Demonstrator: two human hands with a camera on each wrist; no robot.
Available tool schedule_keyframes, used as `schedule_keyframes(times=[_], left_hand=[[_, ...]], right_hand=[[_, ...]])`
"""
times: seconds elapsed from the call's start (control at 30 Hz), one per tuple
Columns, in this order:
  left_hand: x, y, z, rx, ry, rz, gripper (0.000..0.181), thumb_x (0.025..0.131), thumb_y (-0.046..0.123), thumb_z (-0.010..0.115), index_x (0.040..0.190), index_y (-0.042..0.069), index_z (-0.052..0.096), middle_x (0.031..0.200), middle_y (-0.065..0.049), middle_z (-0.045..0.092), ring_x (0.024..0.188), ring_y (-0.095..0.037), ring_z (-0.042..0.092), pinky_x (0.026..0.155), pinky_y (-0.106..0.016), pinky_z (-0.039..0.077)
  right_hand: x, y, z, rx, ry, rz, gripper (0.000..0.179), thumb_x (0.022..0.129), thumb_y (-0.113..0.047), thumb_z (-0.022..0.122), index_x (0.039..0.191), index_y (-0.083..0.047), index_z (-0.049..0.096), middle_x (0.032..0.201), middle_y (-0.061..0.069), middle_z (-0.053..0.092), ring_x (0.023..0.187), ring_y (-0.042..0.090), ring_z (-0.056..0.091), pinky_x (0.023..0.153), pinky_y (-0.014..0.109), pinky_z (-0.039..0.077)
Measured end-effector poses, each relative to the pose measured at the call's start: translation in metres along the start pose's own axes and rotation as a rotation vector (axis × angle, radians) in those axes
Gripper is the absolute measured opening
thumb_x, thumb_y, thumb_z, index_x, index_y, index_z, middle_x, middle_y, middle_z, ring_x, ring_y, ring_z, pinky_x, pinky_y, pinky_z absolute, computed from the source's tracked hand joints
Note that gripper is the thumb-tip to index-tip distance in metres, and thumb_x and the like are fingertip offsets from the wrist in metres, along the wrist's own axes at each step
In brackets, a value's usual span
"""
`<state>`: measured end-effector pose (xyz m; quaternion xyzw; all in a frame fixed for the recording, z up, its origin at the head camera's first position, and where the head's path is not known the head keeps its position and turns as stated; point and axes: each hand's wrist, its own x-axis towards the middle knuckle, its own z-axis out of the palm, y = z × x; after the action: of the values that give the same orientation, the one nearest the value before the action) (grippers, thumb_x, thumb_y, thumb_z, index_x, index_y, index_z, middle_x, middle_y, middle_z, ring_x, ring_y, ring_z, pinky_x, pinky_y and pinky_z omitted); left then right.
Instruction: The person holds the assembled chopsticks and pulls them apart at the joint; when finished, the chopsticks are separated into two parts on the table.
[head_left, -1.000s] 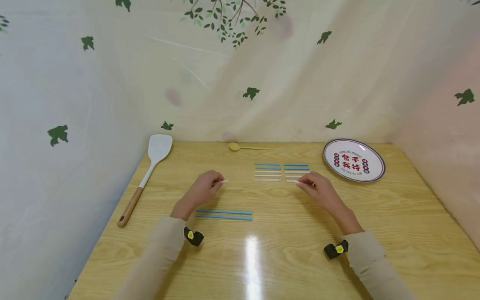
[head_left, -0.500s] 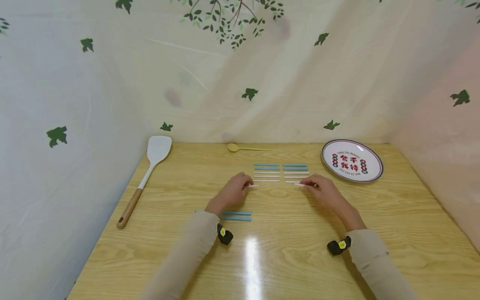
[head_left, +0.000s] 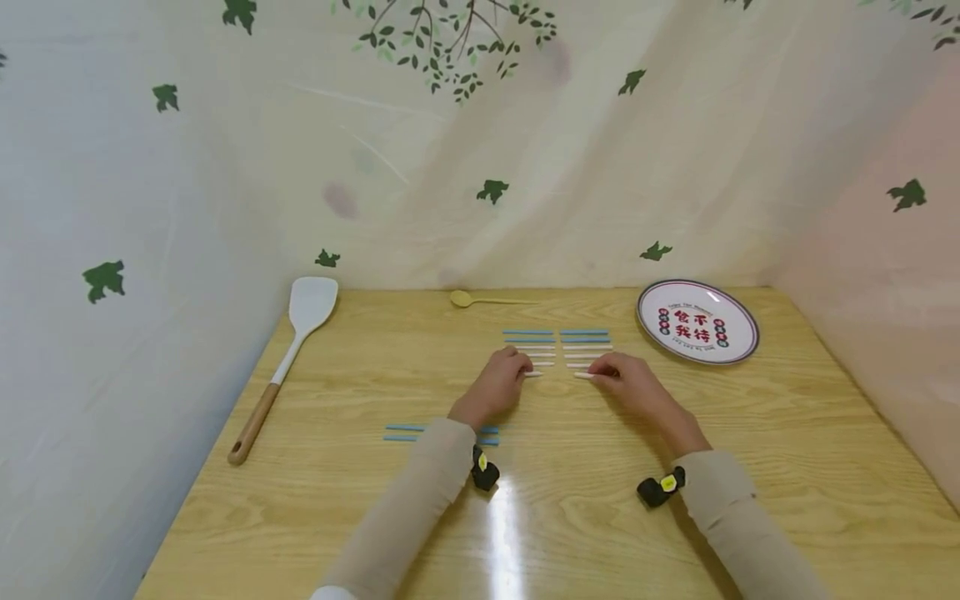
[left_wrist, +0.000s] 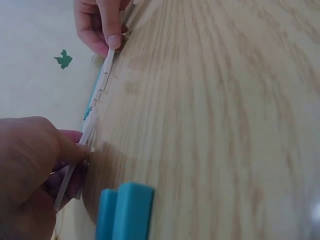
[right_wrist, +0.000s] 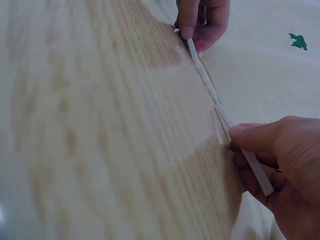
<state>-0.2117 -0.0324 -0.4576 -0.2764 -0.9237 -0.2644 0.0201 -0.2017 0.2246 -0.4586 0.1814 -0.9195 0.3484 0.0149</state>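
My left hand pinches a short white stick between thumb and fingers, low at the front of the left column of sticks. Opposite it, my right hand pinches another white stick at the front of the right column. The two held sticks point toward each other, with a gap between their tips. Behind the hands lie two columns of parallel sticks, blue sticks at the back and white sticks in front. The fingers cover the outer ends of some white sticks.
Two longer blue sticks lie nearer the front, partly under the left forearm. A white spatula with a wooden handle is at the left. A yellow spoon lies at the back, and a printed plate stands at back right.
My left hand has moved right, carrying its white stick from the left side to the front of the left column. My right hand has drawn its stick slightly forward of the right column.
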Motion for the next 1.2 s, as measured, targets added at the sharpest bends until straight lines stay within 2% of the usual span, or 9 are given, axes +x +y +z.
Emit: schedule_keyframes(times=[0.23, 0.47, 0.83, 1.07, 1.2], left_hand=[[0.002, 0.009, 0.004, 0.005, 0.046, -0.009, 0.017, 0.095, 0.002, 0.053, 0.102, 0.004, 0.068, 0.098, -0.009, 0.057, 0.095, -0.026, 0.054, 0.09, -0.035, 0.045], [0.005, 0.011, 0.007, 0.075, 0.076, 0.001, 0.019, 0.093, 0.0, 0.054, 0.102, 0.007, 0.069, 0.098, -0.007, 0.058, 0.094, -0.024, 0.056, 0.088, -0.033, 0.046], [0.003, 0.009, 0.008, 0.106, 0.083, 0.037, 0.02, 0.093, 0.0, 0.054, 0.101, 0.008, 0.071, 0.095, -0.006, 0.058, 0.09, -0.022, 0.056, 0.085, -0.031, 0.047], [0.002, 0.009, 0.008, 0.082, 0.067, 0.013, 0.02, 0.094, 0.001, 0.054, 0.103, 0.008, 0.07, 0.097, -0.006, 0.058, 0.092, -0.022, 0.055, 0.086, -0.031, 0.047], [0.002, 0.009, 0.007, 0.073, 0.079, 0.016, 0.019, 0.094, 0.001, 0.054, 0.102, 0.008, 0.071, 0.096, -0.006, 0.058, 0.091, -0.022, 0.055, 0.085, -0.03, 0.047]], right_hand=[[0.0, -0.001, 0.002, -0.026, 0.023, -0.047, 0.005, 0.088, -0.006, 0.067, 0.091, -0.004, 0.07, 0.091, 0.008, 0.068, 0.088, 0.022, 0.061, 0.081, 0.042, 0.048], [0.004, -0.003, 0.002, -0.078, 0.036, -0.069, 0.005, 0.087, -0.005, 0.068, 0.091, -0.005, 0.071, 0.091, 0.008, 0.068, 0.087, 0.023, 0.062, 0.08, 0.042, 0.049], [0.004, -0.008, 0.003, -0.113, 0.036, -0.063, 0.005, 0.087, -0.007, 0.068, 0.09, -0.006, 0.072, 0.09, 0.007, 0.068, 0.086, 0.023, 0.062, 0.08, 0.043, 0.049], [0.005, -0.007, 0.004, -0.139, 0.025, -0.053, 0.006, 0.088, -0.008, 0.067, 0.091, -0.007, 0.071, 0.093, 0.007, 0.068, 0.089, 0.023, 0.062, 0.082, 0.042, 0.049], [0.004, -0.007, 0.003, -0.134, 0.023, -0.048, 0.006, 0.087, -0.008, 0.068, 0.092, -0.006, 0.071, 0.093, 0.007, 0.068, 0.089, 0.023, 0.062, 0.081, 0.042, 0.05]])
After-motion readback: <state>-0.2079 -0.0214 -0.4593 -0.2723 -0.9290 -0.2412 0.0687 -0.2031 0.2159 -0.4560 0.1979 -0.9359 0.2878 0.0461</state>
